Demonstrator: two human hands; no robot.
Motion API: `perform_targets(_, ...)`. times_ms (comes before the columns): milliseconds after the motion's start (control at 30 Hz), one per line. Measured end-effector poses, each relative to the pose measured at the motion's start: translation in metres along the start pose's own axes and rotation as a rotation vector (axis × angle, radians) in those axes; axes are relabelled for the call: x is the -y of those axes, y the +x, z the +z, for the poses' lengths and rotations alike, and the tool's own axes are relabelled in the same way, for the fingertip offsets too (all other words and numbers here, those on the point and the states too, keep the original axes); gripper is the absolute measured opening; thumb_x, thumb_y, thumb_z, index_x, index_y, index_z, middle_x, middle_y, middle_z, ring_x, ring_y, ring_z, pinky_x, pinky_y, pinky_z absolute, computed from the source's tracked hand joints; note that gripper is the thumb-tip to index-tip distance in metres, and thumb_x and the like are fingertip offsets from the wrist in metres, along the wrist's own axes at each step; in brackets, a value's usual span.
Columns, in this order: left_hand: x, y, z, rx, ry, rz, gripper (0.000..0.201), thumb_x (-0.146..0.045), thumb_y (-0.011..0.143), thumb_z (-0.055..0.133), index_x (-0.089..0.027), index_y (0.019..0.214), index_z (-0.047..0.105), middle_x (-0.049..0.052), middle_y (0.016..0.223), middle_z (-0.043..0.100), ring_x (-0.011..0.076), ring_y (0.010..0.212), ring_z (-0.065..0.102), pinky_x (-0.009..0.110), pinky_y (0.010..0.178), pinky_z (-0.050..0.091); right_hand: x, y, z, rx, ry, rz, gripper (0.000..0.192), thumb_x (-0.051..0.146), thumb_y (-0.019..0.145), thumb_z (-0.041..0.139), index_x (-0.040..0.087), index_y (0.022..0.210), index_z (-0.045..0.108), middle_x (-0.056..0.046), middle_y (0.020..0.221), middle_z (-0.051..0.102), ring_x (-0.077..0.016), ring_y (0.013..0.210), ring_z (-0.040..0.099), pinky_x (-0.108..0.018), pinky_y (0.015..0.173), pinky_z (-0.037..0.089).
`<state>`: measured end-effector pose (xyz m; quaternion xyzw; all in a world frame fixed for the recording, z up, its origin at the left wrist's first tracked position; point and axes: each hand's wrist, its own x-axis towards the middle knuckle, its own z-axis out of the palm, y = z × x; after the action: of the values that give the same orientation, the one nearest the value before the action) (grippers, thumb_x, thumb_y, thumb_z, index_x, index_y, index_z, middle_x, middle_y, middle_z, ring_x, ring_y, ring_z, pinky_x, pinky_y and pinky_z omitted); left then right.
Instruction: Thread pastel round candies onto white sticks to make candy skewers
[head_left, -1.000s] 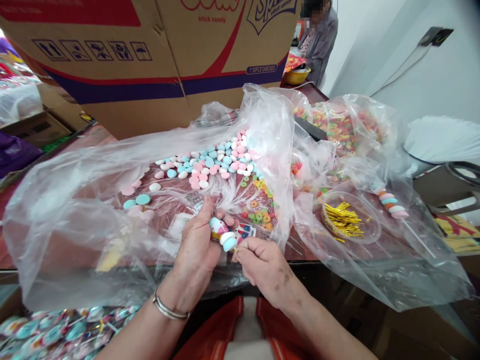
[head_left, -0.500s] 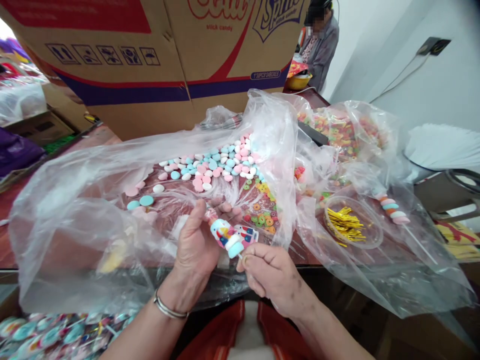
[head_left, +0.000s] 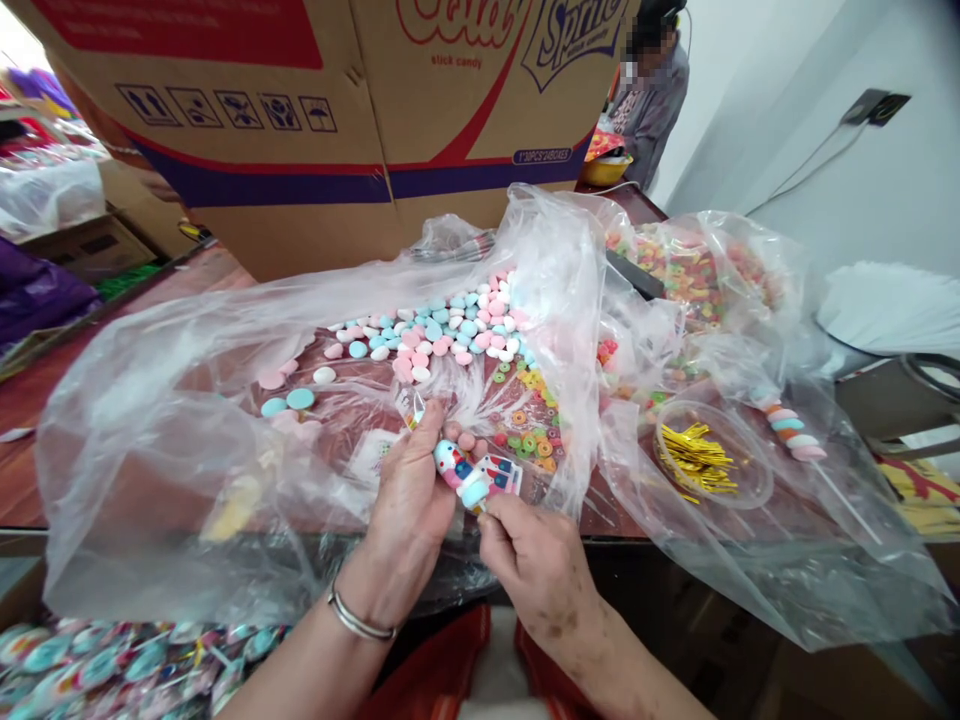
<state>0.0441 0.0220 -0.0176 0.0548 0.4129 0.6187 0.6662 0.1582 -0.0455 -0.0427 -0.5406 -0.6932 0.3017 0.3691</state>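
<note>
My left hand (head_left: pixel 411 500) grips a printed clear candy wrapper (head_left: pixel 491 474) that covers a stack of pastel candy discs (head_left: pixel 459 477) on a thin stick. My right hand (head_left: pixel 534 560) pinches the stick just below the lowest blue disc. Both hands sit at the near edge of the brown table (head_left: pixel 225 290), over a spread clear plastic bag (head_left: pixel 150 450). Behind my fingers lie loose pink, blue and white candy discs (head_left: pixel 442 330) and small coloured ring candies (head_left: pixel 525 420).
A clear bowl of gold twist ties (head_left: pixel 697 458) and a finished candy stick (head_left: pixel 787 425) lie to the right under plastic. A large cardboard box (head_left: pixel 337 110) stands at the back. Another person (head_left: pixel 652 90) stands far behind. Wrapped lollipops (head_left: pixel 90 660) lie at lower left.
The wrapper has slid further over the candy stack, and both hands have drawn closer together. The view shifted slightly downward.
</note>
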Motion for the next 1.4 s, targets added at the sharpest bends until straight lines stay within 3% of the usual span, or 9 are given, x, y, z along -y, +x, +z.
perform_targets(100,0.002,-0.002,0.001,-0.013,0.074,0.039,0.025,-0.026,0.080,0.065,-0.013,0.064,0.051,-0.001,0.056,0.050,0.0108,0.049,0.053,0.025,0.053,0.053,0.000,-0.001,-0.001,0.028,0.060,0.026,0.019,0.022,0.084,0.044,0.017,0.072,0.058,0.003,0.054,0.043,-0.0100,0.049,0.039,-0.023,0.050,0.029)
perform_targets(233,0.002,-0.004,0.001,-0.019,0.095,0.112,0.024,-0.027,0.075,0.070,-0.013,0.065,0.053,-0.002,0.057,0.054,0.0111,0.049,0.055,0.029,0.057,0.055,0.000,0.002,-0.003,0.107,0.640,0.380,0.020,0.030,0.086,0.047,0.018,0.071,0.055,0.008,0.046,0.038,-0.0070,0.041,0.032,-0.020,0.041,0.024)
perform_targets(367,-0.003,-0.001,-0.003,0.071,0.014,0.020,0.036,-0.044,0.081,0.058,-0.014,0.062,0.053,0.003,0.057,0.057,0.0169,0.053,0.060,0.034,0.058,0.055,-0.002,0.008,-0.005,0.161,1.143,0.610,0.017,0.028,0.079,0.056,0.016,0.067,0.056,0.011,0.035,0.035,-0.0033,0.031,0.019,-0.017,0.034,0.014)
perform_targets(633,-0.008,0.013,-0.009,0.138,-0.175,0.077,0.026,-0.039,0.080,0.059,-0.013,0.082,0.061,0.008,0.078,0.066,0.0230,0.078,0.067,0.038,0.071,0.056,-0.008,0.010,-0.008,0.341,1.428,0.630,0.018,0.028,0.077,0.064,0.014,0.066,0.060,0.011,0.033,0.034,-0.0022,0.028,0.019,-0.015,0.030,0.015)
perform_targets(800,-0.001,0.013,-0.004,0.202,-0.220,-0.009,0.030,-0.028,0.084,0.057,-0.014,0.059,0.049,0.000,0.061,0.054,0.0110,0.054,0.057,0.030,0.064,0.055,-0.009,0.012,-0.009,0.380,1.495,0.616,0.016,0.026,0.079,0.062,0.015,0.067,0.059,0.012,0.034,0.031,-0.0025,0.029,0.018,-0.015,0.029,0.016)
perform_targets(1000,0.009,0.007,0.003,0.128,-0.131,-0.020,0.024,-0.026,0.083,0.061,-0.015,0.066,0.048,-0.004,0.056,0.044,0.0071,0.047,0.047,0.023,0.057,0.052,-0.008,0.010,-0.004,0.255,1.229,0.574,0.020,0.033,0.082,0.057,0.017,0.069,0.054,0.012,0.035,0.032,-0.0035,0.029,0.018,-0.017,0.031,0.016)
perform_targets(1233,0.027,-0.010,0.005,0.105,-0.006,0.021,0.028,-0.031,0.074,0.072,-0.016,0.069,0.049,-0.003,0.061,0.048,0.0080,0.050,0.049,0.022,0.057,0.050,-0.005,0.006,0.001,-0.043,-0.004,0.033,0.024,0.025,0.086,0.041,0.015,0.070,0.058,0.000,0.053,0.049,-0.0105,0.048,0.042,-0.024,0.050,0.031)
perform_targets(1300,0.032,-0.013,0.003,0.120,-0.012,-0.001,0.030,-0.035,0.075,0.071,-0.016,0.068,0.048,-0.004,0.060,0.048,0.0077,0.051,0.049,0.024,0.062,0.051,-0.004,0.006,0.003,-0.068,-0.068,-0.030,0.026,0.024,0.085,0.039,0.014,0.073,0.059,-0.002,0.055,0.051,-0.0120,0.050,0.044,-0.026,0.051,0.032)
perform_targets(1400,0.029,-0.013,0.000,0.189,-0.055,-0.038,0.027,-0.037,0.076,0.069,-0.016,0.071,0.052,-0.003,0.061,0.049,0.0096,0.054,0.053,0.028,0.068,0.053,-0.002,0.007,-0.001,0.021,0.248,0.110,0.023,0.027,0.086,0.043,0.016,0.072,0.058,0.001,0.052,0.048,-0.0099,0.048,0.042,-0.023,0.049,0.032)
